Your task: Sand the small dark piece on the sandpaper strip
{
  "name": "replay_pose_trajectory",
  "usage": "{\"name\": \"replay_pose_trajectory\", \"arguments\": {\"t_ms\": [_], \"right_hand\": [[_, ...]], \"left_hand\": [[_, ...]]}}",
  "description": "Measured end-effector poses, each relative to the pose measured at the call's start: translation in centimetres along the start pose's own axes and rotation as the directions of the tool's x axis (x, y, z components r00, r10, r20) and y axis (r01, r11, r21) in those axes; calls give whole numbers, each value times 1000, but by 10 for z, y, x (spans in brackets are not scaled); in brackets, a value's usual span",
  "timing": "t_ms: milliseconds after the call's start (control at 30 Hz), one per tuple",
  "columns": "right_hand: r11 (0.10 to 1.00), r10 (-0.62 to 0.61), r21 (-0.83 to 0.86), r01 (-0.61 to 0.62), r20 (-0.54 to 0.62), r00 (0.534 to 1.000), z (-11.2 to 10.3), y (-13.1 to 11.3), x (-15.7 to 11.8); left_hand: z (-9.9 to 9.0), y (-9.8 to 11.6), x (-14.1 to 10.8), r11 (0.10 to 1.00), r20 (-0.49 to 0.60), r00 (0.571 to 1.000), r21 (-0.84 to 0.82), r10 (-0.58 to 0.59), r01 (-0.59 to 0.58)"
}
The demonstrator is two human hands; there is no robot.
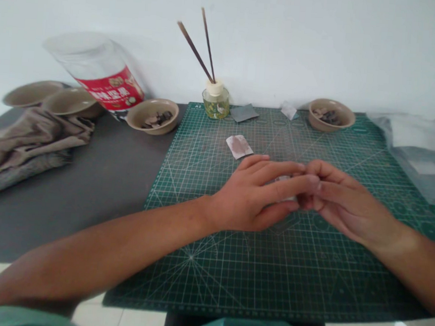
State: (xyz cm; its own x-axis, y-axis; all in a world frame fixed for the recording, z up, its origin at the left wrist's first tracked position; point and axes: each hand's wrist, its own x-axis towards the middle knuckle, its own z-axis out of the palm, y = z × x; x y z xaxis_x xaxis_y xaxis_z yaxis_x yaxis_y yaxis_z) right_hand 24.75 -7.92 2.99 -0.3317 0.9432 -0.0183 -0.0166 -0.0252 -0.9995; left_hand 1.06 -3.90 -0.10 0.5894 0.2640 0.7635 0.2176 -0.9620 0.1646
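Note:
My left hand (258,195) and my right hand (349,199) meet fingertip to fingertip above the green cutting mat (210,267). A whitish piece (284,178) shows in the gaps between my left fingers, most of it covered by them. The right fingers are pinched together against the left fingertips, and whatever they grip is hidden. Just beyond my left hand lies a piece of sandpaper (240,146), pale with a worn brownish patch. Farther back, a grey sandpaper piece (245,113) and a small crumpled whitish piece (288,110) rest on the mat.
A reed diffuser (216,101) stands by the wall. One bowl (331,125) of small dark pieces sits back right, another bowl (153,124) left of the mat. Further left are a tilted plastic jar (107,83), more bowls (72,104) and a brown cloth (33,130). Plastic bags (423,152) lie right.

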Motion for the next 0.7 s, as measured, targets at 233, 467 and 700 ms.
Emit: {"name": "replay_pose_trajectory", "arguments": {"t_ms": [233, 467, 700], "right_hand": [[641, -285, -732, 231, 52, 957, -14, 7, 0], [340, -213, -866, 366, 308, 927, -8, 22, 1], [328, -274, -842, 428, 349, 896, -10, 26, 2]], "left_hand": [[2, 4, -1, 912, 293, 863, 140, -411, 386], [3, 8, -2, 900, 382, 816, 223, -434, 374], [6, 6, -4, 903, 387, 818, 229, -427, 363]]}}
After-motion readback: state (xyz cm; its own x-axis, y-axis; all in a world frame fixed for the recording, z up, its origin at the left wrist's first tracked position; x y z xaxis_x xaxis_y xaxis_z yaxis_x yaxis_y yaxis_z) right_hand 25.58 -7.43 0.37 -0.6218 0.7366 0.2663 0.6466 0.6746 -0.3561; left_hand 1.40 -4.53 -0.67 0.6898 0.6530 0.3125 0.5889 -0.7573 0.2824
